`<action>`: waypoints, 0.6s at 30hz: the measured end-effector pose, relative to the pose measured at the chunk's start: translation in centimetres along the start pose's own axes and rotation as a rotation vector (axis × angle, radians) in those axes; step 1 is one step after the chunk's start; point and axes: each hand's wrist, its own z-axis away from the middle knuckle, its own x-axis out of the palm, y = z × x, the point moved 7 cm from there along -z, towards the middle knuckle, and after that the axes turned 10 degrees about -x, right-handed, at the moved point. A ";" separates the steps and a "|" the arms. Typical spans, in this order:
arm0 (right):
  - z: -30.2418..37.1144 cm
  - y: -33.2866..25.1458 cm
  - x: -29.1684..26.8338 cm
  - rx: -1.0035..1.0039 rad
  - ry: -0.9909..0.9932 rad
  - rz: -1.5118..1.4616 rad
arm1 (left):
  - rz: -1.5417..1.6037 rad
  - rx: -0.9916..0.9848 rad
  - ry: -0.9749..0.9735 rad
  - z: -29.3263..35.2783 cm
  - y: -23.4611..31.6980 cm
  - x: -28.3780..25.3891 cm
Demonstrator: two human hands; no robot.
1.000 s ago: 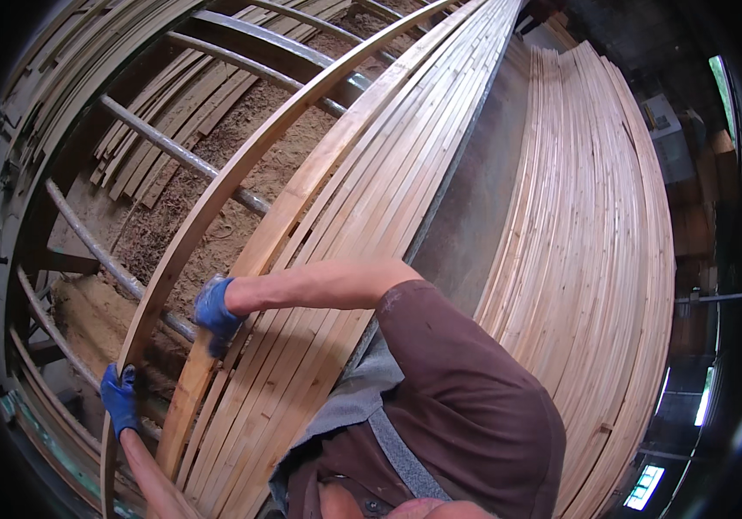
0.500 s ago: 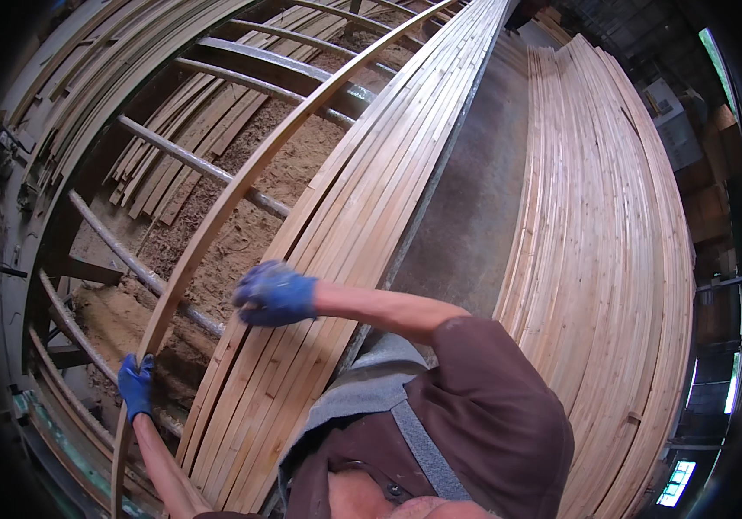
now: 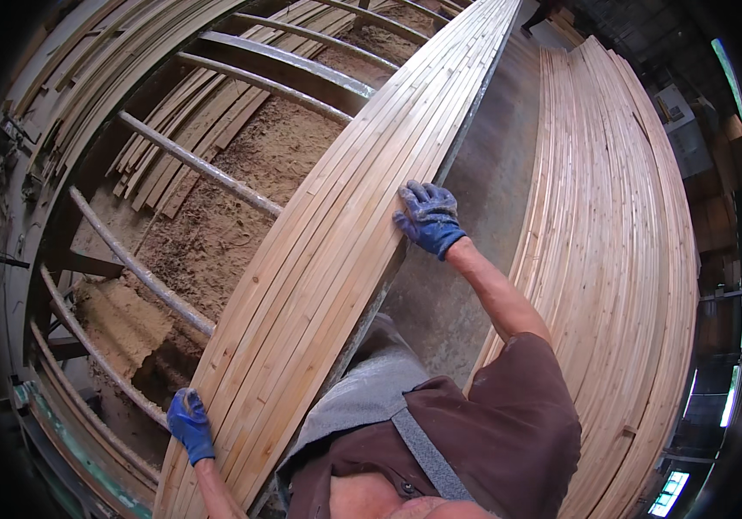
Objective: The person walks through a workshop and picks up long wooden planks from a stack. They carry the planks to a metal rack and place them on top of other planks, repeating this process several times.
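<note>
Long, narrow wooden strips [image 3: 301, 285] lie side by side in a pale row before me, running away to the far end. My left hand [image 3: 191, 426], in a blue glove, is closed at the row's near left edge, against the outermost strip; part of its grip is hidden. Farther along, my right hand [image 3: 429, 218], in a worn blue glove, rests on the right edge of the row with its fingers apart. Nothing is lifted in it.
Metal crossbars [image 3: 198, 164] of a rack run off to the left, above sawdust [image 3: 241, 160] and loose offcuts [image 3: 189, 134]. On the right stands a wide stack of wooden strips [image 3: 604, 259], across a strip of grey floor [image 3: 483, 190]. A person's dark-clothed leg shows at the far end.
The separate strip that my left hand held over the crossbars now lies against the row. My left hand moved right and nearer. My right hand swung from the row's left side to its right edge.
</note>
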 end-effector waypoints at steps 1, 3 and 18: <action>-0.4 0.1 -0.4 -0.016 -0.016 0.012 | -0.010 0.006 0.039 0.1 -0.1 0.0; -1.2 0.4 -0.6 -0.059 -0.052 0.036 | -0.026 0.016 0.085 0.3 -0.1 0.4; -7.0 3.0 -0.1 -0.334 0.031 -0.234 | -0.043 0.018 0.150 0.6 -0.3 -0.1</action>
